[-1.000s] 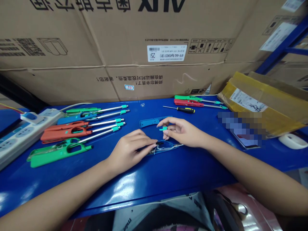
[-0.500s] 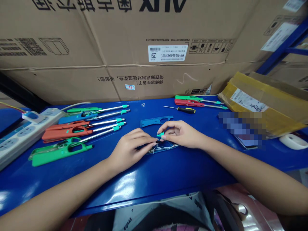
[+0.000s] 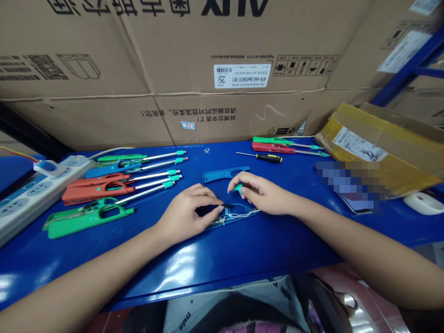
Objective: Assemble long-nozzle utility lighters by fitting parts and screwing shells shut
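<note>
On the blue table (image 3: 243, 249) lies an opened blue lighter body (image 3: 236, 213) with thin white wires showing inside. My left hand (image 3: 189, 212) pinches a small black part at the body's left end, thumb and fingers closed on it. My right hand (image 3: 260, 192) rests just behind the body, its fingertips pinched on a small teal plastic piece (image 3: 238, 188). A separate blue shell half (image 3: 222, 175) lies flat just beyond both hands.
Several long-nosed lighters (image 3: 114, 185) in green, blue and red lie at the left beside a white power strip (image 3: 31, 194). A black-handled screwdriver (image 3: 265, 157) and two more lighters (image 3: 280, 144) lie behind. Cardboard boxes (image 3: 208, 69) wall the back; a taped package (image 3: 378, 143) sits at the right.
My right hand brought the teal piece down to the lighter body, then drew it back up a little. My left hand stayed pinched on the black part.
</note>
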`<state>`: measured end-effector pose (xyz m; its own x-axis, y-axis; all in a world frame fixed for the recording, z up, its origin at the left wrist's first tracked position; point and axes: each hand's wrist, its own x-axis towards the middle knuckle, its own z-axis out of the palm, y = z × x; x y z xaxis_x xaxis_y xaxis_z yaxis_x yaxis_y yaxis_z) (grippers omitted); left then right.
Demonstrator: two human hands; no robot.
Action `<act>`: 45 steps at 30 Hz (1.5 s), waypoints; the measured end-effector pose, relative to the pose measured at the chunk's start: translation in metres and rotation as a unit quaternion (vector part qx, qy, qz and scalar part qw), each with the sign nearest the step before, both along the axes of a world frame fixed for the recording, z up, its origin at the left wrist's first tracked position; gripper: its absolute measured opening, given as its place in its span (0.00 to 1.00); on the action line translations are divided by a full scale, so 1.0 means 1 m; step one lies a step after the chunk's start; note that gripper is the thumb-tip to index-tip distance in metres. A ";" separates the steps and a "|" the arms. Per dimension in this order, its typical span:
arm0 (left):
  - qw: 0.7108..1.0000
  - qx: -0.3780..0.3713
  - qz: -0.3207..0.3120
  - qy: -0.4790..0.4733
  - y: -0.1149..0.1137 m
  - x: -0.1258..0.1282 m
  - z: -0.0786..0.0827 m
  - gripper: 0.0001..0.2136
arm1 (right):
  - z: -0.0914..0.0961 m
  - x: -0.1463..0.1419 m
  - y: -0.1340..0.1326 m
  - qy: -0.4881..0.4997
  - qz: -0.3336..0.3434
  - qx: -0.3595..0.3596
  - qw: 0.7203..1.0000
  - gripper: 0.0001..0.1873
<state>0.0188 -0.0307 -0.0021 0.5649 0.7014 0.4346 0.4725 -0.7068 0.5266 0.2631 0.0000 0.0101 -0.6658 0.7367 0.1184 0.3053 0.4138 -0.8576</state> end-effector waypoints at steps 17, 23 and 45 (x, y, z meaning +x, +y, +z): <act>0.986 0.064 -0.042 0.148 -0.007 -0.006 0.017 0.17 | 0.012 0.005 -0.004 -0.106 0.049 0.068 0.991 0.16; 0.983 0.079 -0.041 0.161 -0.005 -0.008 0.015 0.13 | 0.018 0.005 -0.008 -0.139 0.041 0.094 0.985 0.08; 0.989 0.071 -0.043 0.119 -0.001 -0.007 0.007 0.18 | 0.006 0.004 -0.006 -0.094 0.044 0.183 0.978 0.03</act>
<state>0.0115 -0.0320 0.0050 0.7177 0.5874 0.3739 0.5059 -0.8089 0.2997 0.2675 -0.0058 0.0158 -0.7605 0.6060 0.2333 0.3919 0.7148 -0.5793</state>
